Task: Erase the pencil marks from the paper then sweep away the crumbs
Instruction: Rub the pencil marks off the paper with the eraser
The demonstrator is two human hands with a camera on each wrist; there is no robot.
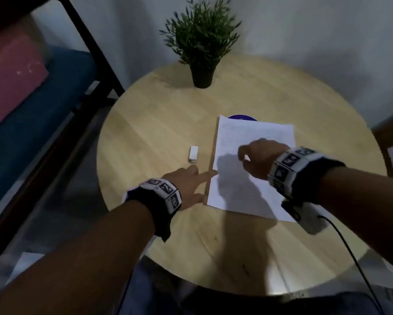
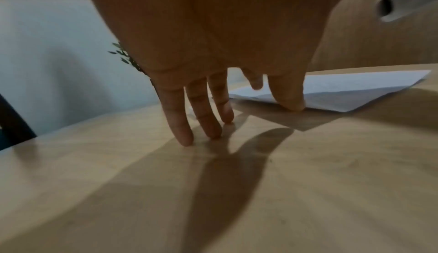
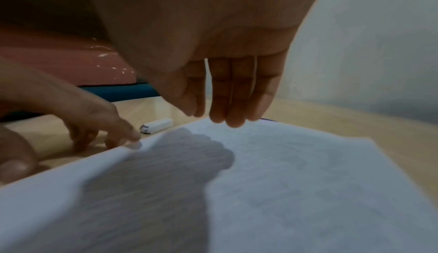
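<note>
Pinning the paper (image 1: 254,160) at its left edge, your left hand (image 1: 188,185) lies flat on the table (image 1: 156,114) with straight, spread fingers; one fingertip touches the near left border of the sheet and the others rest on the wood just beside it. I judge you place it so to stop the sheet from sliding when the other hand works on it. This hand holds nothing.

Your right hand (image 1: 261,158) hovers above the middle of the paper, its fingers (image 3: 234,95) pointing down, close together and relaxed, their tips near the sheet but, as far as I can see, not touching it. It is empty too. Its shadow falls on the paper under it. The fingers held together like a small brush fit a sweeping move, so I think the crumbs are the matter now, but no crumbs and no pencil marks can be seen clearly; the pictures are too blurred to tell.

The eraser (image 1: 193,153) lies on the wood just beyond your left fingertips, apart from both hands and from the paper, so it does not stand in the way.

Beyond your right hand, a dark blue round thing (image 1: 242,117) shows from under the far edge of the sheet; what it is, I cannot tell. A potted plant (image 1: 201,42) stands well beyond both hands. A cable (image 1: 350,253) hangs from your right wrist near the sheet's near corner; it may catch the paper.
</note>
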